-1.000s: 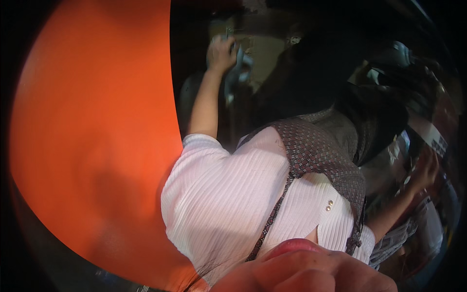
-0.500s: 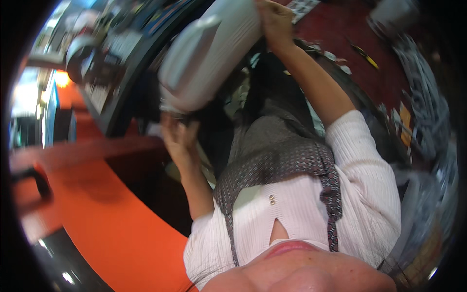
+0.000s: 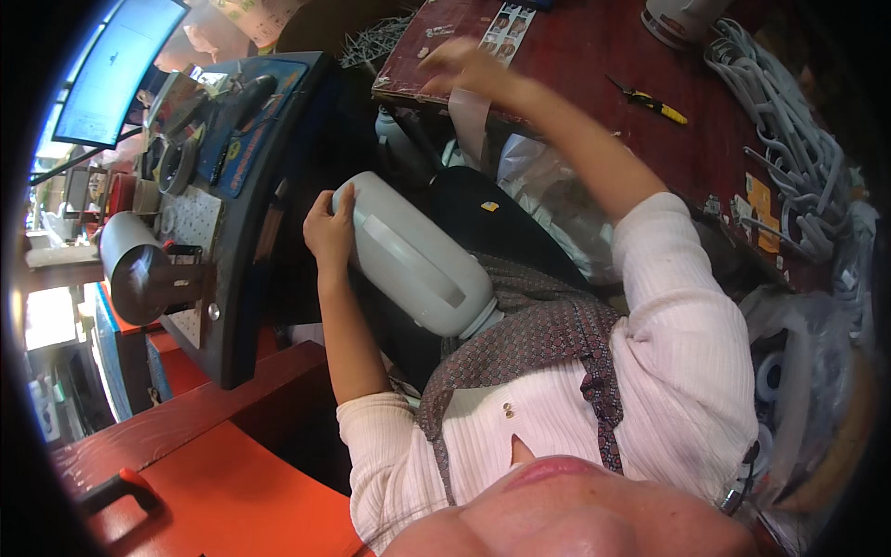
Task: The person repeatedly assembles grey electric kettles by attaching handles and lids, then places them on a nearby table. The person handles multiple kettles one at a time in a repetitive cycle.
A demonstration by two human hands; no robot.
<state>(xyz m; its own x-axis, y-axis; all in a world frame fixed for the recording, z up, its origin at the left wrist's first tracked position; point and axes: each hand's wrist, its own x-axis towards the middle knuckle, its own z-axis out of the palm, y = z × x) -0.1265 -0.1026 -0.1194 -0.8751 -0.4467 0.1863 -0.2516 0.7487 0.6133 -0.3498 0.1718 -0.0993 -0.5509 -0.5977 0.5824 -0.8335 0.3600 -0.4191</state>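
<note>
A grey plastic jug (image 3: 408,265) with a moulded grip lies slanted across my lap, its neck pointing toward my apron. My left hand (image 3: 327,226) is closed on its far base end, thumb over the rim. My right hand (image 3: 464,72) is off the jug, over the near edge of the dark red table (image 3: 566,88). Its fingers are stretched out and slightly apart, and nothing clear shows in them. Just under that wrist hangs a translucent strip (image 3: 471,130); whether it touches the hand, I cannot tell. A printed sheet (image 3: 508,32) lies beyond the hand.
On the red table are a yellow-black cutter (image 3: 657,107), a bundle of grey plastic hooks (image 3: 784,139) and a tub (image 3: 676,23). A clear plastic bag (image 3: 548,200) hangs below its edge. A cluttered dark bench (image 3: 243,278) and an orange surface (image 3: 232,492) are at left.
The jug has come down onto my lap and turned, its neck now toward me. My right hand has let go and moved left over the table edge; my left hand now grips the base.
</note>
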